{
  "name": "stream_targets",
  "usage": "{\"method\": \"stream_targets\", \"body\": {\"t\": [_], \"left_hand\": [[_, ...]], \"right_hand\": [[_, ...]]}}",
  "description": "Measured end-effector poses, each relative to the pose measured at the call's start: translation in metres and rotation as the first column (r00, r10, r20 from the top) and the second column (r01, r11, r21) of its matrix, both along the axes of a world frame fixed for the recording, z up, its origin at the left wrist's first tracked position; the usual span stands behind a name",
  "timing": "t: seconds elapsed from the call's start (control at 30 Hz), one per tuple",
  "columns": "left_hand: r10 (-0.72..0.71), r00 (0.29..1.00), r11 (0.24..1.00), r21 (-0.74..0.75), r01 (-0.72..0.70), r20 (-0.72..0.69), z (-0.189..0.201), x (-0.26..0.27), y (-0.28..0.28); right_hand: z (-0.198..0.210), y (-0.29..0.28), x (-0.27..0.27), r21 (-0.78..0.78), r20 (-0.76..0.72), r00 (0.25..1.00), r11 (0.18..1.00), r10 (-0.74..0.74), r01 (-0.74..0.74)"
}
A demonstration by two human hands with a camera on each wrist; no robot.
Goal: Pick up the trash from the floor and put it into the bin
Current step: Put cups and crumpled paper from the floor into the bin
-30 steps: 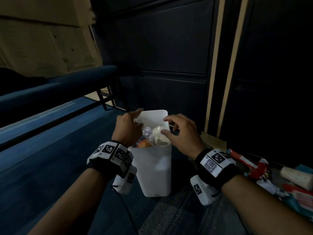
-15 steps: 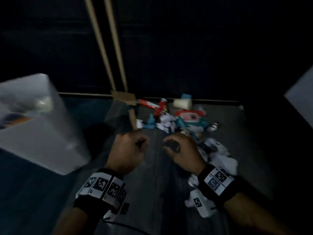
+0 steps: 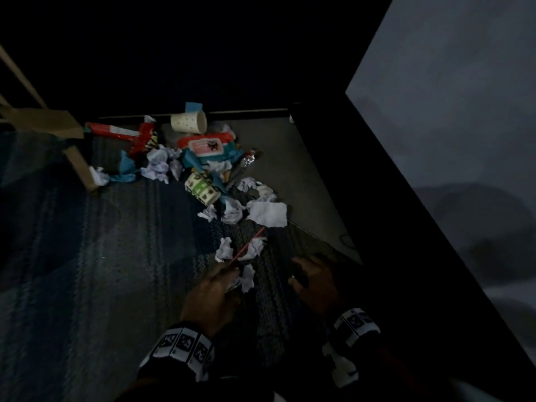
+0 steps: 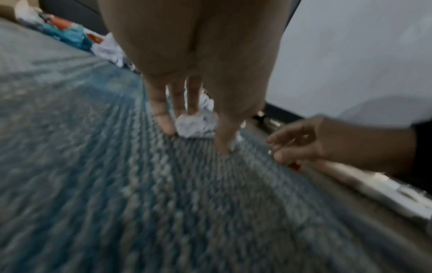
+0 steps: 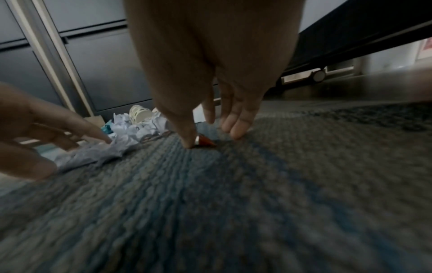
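A heap of trash lies on the blue-grey carpet (image 3: pixel 116 256): crumpled paper balls (image 3: pixel 229 211), a pale paper cup (image 3: pixel 188 121), a printed cup (image 3: pixel 203 190), a wipes packet (image 3: pixel 207 145), red wrappers (image 3: pixel 116 130) and a thin red stick (image 3: pixel 246 248). My left hand (image 3: pixel 232 281) reaches down with straight fingers set on either side of one crumpled paper ball (image 4: pixel 196 125), fingertips on the carpet. My right hand (image 3: pixel 298 274) is also down at the floor. Its thumb tip touches a small red scrap (image 5: pixel 204 143), and its other fingers (image 5: pixel 236 133) stand just beyond it. The bin is out of view.
A white panel (image 3: pixel 435 111) with a dark edge rises close on the right. Dark cabinet fronts (image 5: pixel 93 55) stand behind the heap. A cardboard piece (image 3: pixel 43 121) lies at the far left. A low frame with a caster (image 5: pixel 319 75) sits to the right.
The view has swung from the white bin to the trash heap. Both hands left the bin's rim and came down to the carpet beside the nearest scraps.
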State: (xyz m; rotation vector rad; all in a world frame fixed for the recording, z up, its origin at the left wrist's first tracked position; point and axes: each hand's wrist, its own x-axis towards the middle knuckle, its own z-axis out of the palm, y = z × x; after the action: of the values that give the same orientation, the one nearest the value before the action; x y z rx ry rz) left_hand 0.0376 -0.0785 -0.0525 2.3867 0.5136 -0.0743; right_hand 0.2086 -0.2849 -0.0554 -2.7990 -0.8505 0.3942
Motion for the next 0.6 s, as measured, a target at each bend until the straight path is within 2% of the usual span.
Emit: {"method": "stream_targets", "body": {"t": [0.1, 0.23, 0.33, 0.5, 0.6], "left_hand": [[0.010, 1.000, 1.000, 0.016, -0.010, 0.022, -0.016, 0.000, -0.004], [0.052, 0.989, 0.998, -0.046, -0.046, 0.140, -0.022, 0.003, -0.003], [0.079, 0.979, 0.995, -0.073, -0.066, 0.190, -0.014, -0.001, -0.002], [0.116, 0.957, 0.991, -0.099, -0.093, 0.266, -0.015, -0.011, -0.001], [0.245, 0.940, 0.962, -0.179, -0.205, 0.239, -0.003, -0.017, 0.001]], "right_hand": [[0.007, 0.004, -0.006, -0.065, 0.062, 0.998, 0.998, 0.023, -0.019], [0.004, 0.007, -0.010, -0.026, 0.024, 1.000, 0.999, -0.019, 0.020], [-0.003, 0.008, -0.015, 0.049, 0.028, 0.999, 0.999, -0.026, 0.024], [-0.011, 0.011, -0.015, 0.158, -0.127, 0.992, 0.987, -0.019, 0.039], [-0.004, 0.025, -0.025, 0.289, -0.287, 0.957, 0.950, -0.031, 0.118]]}}
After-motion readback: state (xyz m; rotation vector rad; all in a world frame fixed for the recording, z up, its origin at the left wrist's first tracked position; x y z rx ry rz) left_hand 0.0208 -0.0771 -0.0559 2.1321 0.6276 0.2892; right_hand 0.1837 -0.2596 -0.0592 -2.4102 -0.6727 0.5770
